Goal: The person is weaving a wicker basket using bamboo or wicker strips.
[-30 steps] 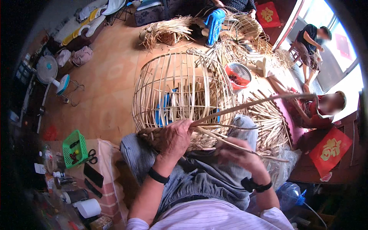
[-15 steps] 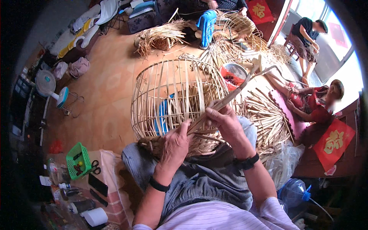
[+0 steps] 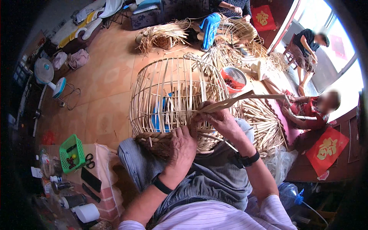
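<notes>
My left hand (image 3: 181, 149) grips pale plant strips at the braided rim (image 3: 149, 142) of a round, open cage-like frame (image 3: 155, 86) of thin slats, resting against my knees. Just above it, my right hand (image 3: 218, 120) is closed on a long, flat pale strip (image 3: 245, 97) that reaches out to the upper right. Loose strips hang below my hands. Inside the frame are more cut strips and something blue (image 3: 157, 119), partly hidden by the slats.
A fanned pile of strips (image 3: 264, 126) lies right beside a seated person in red (image 3: 314, 115). Two others work farther back (image 3: 306, 42). Around are a red-lined basket (image 3: 234, 80), fan (image 3: 44, 71), green basket (image 3: 71, 155), scissors (image 3: 88, 161), water bottle (image 3: 289, 193) and straw bundle (image 3: 165, 34).
My right hand came up onto the strip and now sits slightly higher and further left, turning it flatter toward the right. My left hand has shifted slightly down and rightward.
</notes>
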Action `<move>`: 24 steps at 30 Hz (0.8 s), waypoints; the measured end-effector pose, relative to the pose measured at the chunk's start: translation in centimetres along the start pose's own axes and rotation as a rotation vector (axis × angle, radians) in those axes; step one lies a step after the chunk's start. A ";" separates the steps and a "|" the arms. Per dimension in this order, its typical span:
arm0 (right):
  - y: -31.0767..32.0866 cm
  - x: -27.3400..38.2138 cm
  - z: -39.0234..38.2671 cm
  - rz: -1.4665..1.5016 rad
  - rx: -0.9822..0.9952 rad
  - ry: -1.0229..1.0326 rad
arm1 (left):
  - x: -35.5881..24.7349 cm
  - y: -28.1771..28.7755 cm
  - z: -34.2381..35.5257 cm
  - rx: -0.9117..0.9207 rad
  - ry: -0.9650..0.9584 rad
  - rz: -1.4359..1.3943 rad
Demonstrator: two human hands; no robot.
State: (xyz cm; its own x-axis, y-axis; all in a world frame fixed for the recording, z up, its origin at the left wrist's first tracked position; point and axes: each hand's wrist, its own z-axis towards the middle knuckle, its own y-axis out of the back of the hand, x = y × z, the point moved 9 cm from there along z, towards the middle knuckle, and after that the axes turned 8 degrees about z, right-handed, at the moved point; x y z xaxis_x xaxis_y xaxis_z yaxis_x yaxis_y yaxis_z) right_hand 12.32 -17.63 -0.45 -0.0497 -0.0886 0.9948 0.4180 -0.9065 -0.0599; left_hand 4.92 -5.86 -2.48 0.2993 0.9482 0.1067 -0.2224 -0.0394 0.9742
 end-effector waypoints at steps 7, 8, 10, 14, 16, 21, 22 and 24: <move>0.2 -0.7 -1.1 -0.630 -0.077 0.225 | -0.5 0.3 0.4 -0.036 -0.002 0.101; 0.4 -1.9 -0.9 -0.700 -0.040 0.261 | -0.7 0.3 0.6 -0.030 -0.008 0.100; 0.0 -3.9 -0.4 -0.828 0.044 0.336 | -0.6 0.3 0.6 -0.011 -0.012 0.107; -2.1 -2.1 0.1 -1.052 -0.026 -0.089 | 0.3 0.5 0.0 -0.130 -0.062 0.056; -2.3 -1.1 -0.1 -1.058 -0.069 0.017 | 0.6 -0.8 0.6 0.009 -0.008 -0.063; -1.8 -1.7 -0.7 -0.971 -0.228 0.052 | 1.0 0.4 0.4 -0.044 -0.059 -0.195; -2.0 -1.5 -0.9 -0.961 -0.247 0.087 | 1.3 1.0 0.4 -0.061 -0.066 -0.247; -2.2 -1.0 -1.4 -0.939 -0.287 0.157 | 1.8 1.6 0.5 -0.110 -0.060 -0.324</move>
State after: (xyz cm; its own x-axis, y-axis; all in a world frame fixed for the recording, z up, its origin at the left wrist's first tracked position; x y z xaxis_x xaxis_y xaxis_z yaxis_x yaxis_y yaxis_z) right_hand 10.21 -16.09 -1.41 -0.3762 0.6815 0.6277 -0.0868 -0.7005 0.7084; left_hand 5.56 -4.37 -0.68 0.4239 0.8856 -0.1899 -0.2050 0.2981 0.9323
